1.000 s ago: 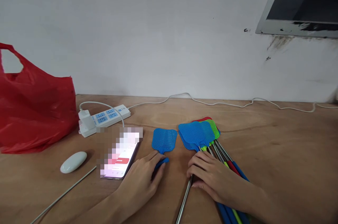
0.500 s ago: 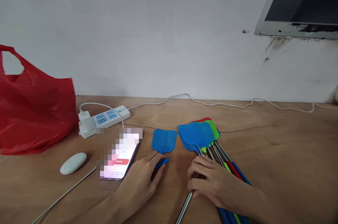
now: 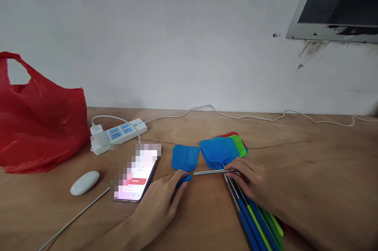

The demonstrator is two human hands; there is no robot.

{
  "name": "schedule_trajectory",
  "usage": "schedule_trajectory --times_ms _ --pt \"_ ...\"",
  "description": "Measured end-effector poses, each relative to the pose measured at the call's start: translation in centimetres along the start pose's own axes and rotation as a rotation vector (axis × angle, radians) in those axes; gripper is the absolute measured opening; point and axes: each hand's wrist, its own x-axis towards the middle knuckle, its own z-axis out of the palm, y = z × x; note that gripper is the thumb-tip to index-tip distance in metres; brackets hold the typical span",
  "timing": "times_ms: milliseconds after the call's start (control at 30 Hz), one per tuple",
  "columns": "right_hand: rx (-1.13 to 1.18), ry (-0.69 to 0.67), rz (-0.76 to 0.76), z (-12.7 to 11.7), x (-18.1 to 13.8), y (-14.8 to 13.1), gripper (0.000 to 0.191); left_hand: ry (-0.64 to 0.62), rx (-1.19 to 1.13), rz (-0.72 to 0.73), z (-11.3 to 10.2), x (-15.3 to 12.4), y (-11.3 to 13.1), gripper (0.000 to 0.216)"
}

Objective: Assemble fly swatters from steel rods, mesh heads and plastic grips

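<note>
My left hand (image 3: 161, 203) rests on the wooden table (image 3: 310, 156), its fingers curled over the short blue stub of a loose blue swatter head (image 3: 185, 157). My right hand (image 3: 251, 182) pinches a thin metal rod (image 3: 210, 172) that lies level, its free end pointing left toward that stub. Under and beside the right hand lies a bundle of fly swatters (image 3: 224, 149) with blue, green and red heads. Their metal shafts and coloured handles (image 3: 254, 223) run toward the lower right.
A phone (image 3: 136, 178) with a lit screen lies left of my left hand. Farther left are a white oval object (image 3: 84, 183), a white power strip (image 3: 118, 134) with cable, a red plastic bag (image 3: 41, 121) and another metal rod (image 3: 73, 219). A white wall stands behind.
My right hand lifted the metal rod from the table near the front edge and turned it level, moving up toward the swatter heads. The left hand stayed on the blue stub.
</note>
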Motion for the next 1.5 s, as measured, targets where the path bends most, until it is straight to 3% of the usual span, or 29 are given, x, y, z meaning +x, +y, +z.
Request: schedule_trajectory --times_ms 433,800,1000,1100,1267,1333,1500 --pt "0.093 0.031 0.002 -0.2 0.1 -1.2 0.010 -0.019 -0.024 0.018 0.0 -0.1 0.1 0.022" --pt "0.294 -0.062 0.004 -1.0 0.3 -2.0 0.028 -0.008 -0.030 0.221 0.3 -0.2 -0.5 0.017" --pt "0.389 -0.211 0.025 -0.3 0.0 -3.4 0.033 -0.046 -0.043 0.210 0.6 -0.4 0.1 0.016" --pt "0.387 -0.205 0.042 -0.2 0.0 -3.5 0.034 -0.018 -0.066 0.229 0.6 -0.4 0.2 0.018" --pt "0.255 -0.021 0.213 -0.3 0.3 -2.4 0.018 0.046 -0.082 0.182 0.3 -0.3 0.3 0.016" --pt "0.261 -0.022 0.288 -0.3 0.3 -1.8 0.010 0.044 -0.082 0.151 0.2 -0.4 0.4 0.015" --pt "0.470 -0.021 0.439 0.6 -0.2 -1.1 0.017 0.034 -0.088 0.136 0.4 -0.4 0.2 0.014"
